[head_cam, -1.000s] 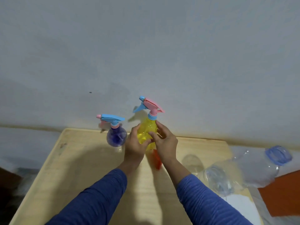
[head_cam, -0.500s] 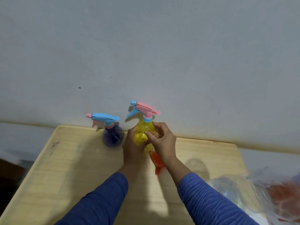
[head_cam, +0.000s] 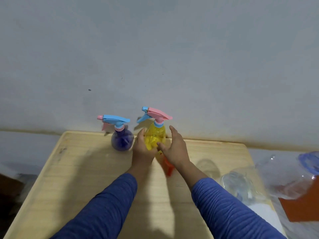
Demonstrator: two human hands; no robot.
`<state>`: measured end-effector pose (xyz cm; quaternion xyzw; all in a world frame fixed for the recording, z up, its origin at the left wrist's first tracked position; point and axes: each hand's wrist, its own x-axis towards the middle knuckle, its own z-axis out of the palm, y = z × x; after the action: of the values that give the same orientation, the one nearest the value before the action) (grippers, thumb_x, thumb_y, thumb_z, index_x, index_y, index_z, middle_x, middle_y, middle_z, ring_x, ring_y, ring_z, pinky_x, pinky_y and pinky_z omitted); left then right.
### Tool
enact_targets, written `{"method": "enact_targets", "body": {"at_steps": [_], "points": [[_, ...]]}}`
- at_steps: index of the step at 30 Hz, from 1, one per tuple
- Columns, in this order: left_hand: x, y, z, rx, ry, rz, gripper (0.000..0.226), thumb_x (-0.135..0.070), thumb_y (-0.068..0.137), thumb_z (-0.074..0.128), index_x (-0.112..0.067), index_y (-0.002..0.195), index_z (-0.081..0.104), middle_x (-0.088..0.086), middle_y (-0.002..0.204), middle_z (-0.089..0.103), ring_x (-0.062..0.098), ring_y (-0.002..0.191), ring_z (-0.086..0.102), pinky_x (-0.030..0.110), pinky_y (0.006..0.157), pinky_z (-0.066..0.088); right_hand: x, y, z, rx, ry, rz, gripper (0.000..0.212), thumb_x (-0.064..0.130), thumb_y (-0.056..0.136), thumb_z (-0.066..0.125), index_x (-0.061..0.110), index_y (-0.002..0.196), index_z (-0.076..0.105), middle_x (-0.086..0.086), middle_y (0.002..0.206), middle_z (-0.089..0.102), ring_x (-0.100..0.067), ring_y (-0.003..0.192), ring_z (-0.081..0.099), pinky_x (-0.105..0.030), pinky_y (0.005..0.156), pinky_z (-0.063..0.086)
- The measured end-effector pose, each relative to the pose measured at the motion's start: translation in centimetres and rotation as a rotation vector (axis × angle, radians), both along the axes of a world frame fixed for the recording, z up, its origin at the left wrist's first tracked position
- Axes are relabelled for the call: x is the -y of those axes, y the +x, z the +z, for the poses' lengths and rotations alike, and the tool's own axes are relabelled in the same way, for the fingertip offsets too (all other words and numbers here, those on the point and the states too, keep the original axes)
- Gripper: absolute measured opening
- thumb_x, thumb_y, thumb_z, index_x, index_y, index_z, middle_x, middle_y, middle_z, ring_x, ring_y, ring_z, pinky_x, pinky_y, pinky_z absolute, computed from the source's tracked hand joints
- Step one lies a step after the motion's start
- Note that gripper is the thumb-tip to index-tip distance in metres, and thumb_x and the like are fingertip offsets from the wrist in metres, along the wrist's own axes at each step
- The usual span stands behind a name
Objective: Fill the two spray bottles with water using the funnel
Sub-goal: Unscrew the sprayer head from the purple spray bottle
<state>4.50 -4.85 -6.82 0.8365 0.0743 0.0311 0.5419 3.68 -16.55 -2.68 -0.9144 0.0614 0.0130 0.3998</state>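
At the far edge of the pale wooden table (head_cam: 72, 178), close to the grey wall (head_cam: 155, 49), a translucent yellow plastic spray bottle (head_cam: 156, 137) with a pink trigger head and blue nozzle stands upright. The left hand (head_cam: 142, 150) grips its lower body from the left side, fingers curled round the plastic. The right hand (head_cam: 176, 149) is just right of the bottle with its fingers straight and spread, the thumb tip at or very near the bottle's lower part; whether it touches is unclear. Just left of the yellow one stands a rounded translucent purple spray bottle (head_cam: 122, 140) with a blue trigger head and pink nozzle, apart from both hands. An orange plastic funnel (head_cam: 168, 167) lies on the table beneath the right wrist, partly hidden. At the near right edge lie large clear plastic water bottles (head_cam: 241, 185), one with a blue cap, blurred. Both forearms wear blue ribbed sleeves (head_cam: 229, 213).
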Motion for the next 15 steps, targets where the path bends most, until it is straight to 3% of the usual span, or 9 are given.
{"method": "enact_targets", "body": {"at_steps": [2, 5, 11, 15], "points": [[-0.8, 0.1, -0.1, -0.057, 0.164, -0.060, 0.074, -0.030, 0.075, 0.073, -0.009, 0.136, 0.035, 0.011, 0.126, 0.051, 0.026, 0.115, 0.048, 0.032, 0.095, 0.040, -0.2, -0.4, 0.8, -0.114, -0.163, 0.002, 0.072, 0.031, 0.086, 0.063, 0.012, 0.145, 0.026, -0.010, 0.147, 0.034, -0.022, 0.135, 0.034, -0.028, 0.106, 0.029], [-2.3, -0.3, 1.1, -0.130, 0.340, -0.143, 0.059, -0.029, 0.082, 0.067, -0.006, 0.130, 0.041, 0.017, 0.126, 0.052, 0.032, 0.116, 0.049, 0.040, 0.095, 0.043, -0.7, -0.8, 2.6, -0.290, -0.351, 0.007, 0.061, 0.032, 0.088, 0.058, 0.008, 0.139, 0.034, -0.014, 0.140, 0.040, -0.027, 0.130, 0.040, -0.034, 0.102, 0.037], [-6.4, -0.6, 3.4, -0.272, 0.595, -0.356, 0.050, -0.034, 0.085, 0.060, -0.006, 0.124, 0.046, 0.010, 0.120, 0.057, 0.026, 0.109, 0.056, 0.033, 0.089, 0.047, -3.5, -1.8, 5.7, -0.390, -0.592, 0.005, 0.031, 0.025, 0.089, 0.053, 0.007, 0.115, 0.053, -0.011, 0.119, 0.056, -0.027, 0.107, 0.057, -0.031, 0.073, 0.043], [-9.8, -0.4, 3.9, -0.227, 0.710, -0.383, 0.033, -0.023, 0.084, 0.058, -0.009, 0.113, 0.053, 0.005, 0.113, 0.055, 0.023, 0.101, 0.057, 0.027, 0.079, 0.046, -6.9, -2.1, 6.4, -0.371, -0.633, 0.042, 0.026, 0.018, 0.088, 0.051, 0.005, 0.110, 0.057, -0.011, 0.115, 0.060, -0.027, 0.104, 0.060, -0.030, 0.070, 0.043]]}}
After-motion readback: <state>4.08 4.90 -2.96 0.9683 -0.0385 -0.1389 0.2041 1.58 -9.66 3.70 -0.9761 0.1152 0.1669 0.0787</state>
